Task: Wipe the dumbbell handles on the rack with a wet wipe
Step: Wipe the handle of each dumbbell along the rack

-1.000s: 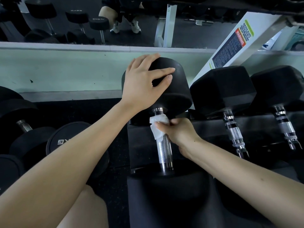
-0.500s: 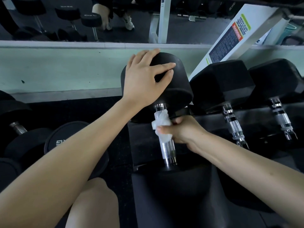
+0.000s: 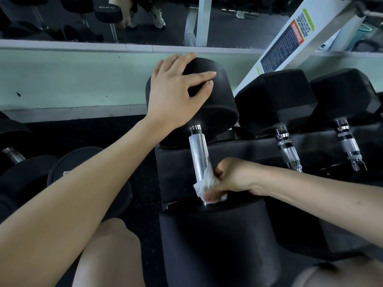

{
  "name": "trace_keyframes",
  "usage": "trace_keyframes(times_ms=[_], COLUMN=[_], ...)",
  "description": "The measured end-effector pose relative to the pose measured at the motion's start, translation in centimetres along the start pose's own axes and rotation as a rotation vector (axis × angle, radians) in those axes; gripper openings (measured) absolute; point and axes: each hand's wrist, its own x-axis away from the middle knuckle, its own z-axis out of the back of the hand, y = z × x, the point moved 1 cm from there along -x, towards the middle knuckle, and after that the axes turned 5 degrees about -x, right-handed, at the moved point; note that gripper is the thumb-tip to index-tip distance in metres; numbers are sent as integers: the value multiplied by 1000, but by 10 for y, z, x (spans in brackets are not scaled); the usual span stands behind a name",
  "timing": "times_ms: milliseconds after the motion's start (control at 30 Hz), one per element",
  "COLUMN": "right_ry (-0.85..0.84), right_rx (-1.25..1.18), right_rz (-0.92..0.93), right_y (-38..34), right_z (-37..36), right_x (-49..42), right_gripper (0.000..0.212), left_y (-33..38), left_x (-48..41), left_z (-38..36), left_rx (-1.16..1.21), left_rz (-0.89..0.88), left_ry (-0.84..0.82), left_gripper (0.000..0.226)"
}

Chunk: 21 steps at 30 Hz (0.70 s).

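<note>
A big round-headed black dumbbell lies on the rack [image 3: 178, 162] in the middle of the view, its knurled chrome handle [image 3: 198, 154] running toward me. My left hand [image 3: 176, 94] rests with spread fingers on the far head [image 3: 215, 112]. My right hand [image 3: 230, 179] grips a crumpled white wet wipe [image 3: 204, 186] wrapped round the near end of the handle, just above the near head [image 3: 217, 235]. The lowest part of the handle is hidden by the wipe and my fingers.
Two hex dumbbells [image 3: 277, 98] [image 3: 344, 94] with chrome handles lie on the rack to the right. Round dumbbells [image 3: 24, 179] sit on a lower level at left. A white frame with a warning label [image 3: 290, 40] leans behind. A mirror above the wall ledge shows a person's legs.
My right hand has slid the wipe down the handle from the far end to the near end. My left hand has stayed on the far head.
</note>
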Motion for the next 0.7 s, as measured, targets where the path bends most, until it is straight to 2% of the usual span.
trace_keyframes(times_ms=[67,200,300,367,467,567,700], right_ry=[4,-10,-14,-32,16,144,596], right_rx=[-76,-356,-538,-642,-725,-694,-550], right_rz=[28,45,24,18,34,84,281], right_y=[4,9,1,-6,-13,-15,-13], right_z=[3,4,7,10,11,3,17], right_x=[-4,-13,-21,-26,-27,-14,8], right_gripper=[42,20,26,16,24,12,37], left_y=[1,1,2,2,2,5,15], left_x=[0,1,0,1,1,2,34], left_z=[0,1,1,2,3,9,41], left_rx=[3,3,13,16,17,22,10], left_rz=[1,13,20,18,24,58,210], left_ry=[0,-11,-11,-3,-25,-65,113], left_gripper=[31,33,33,34,35,37,25])
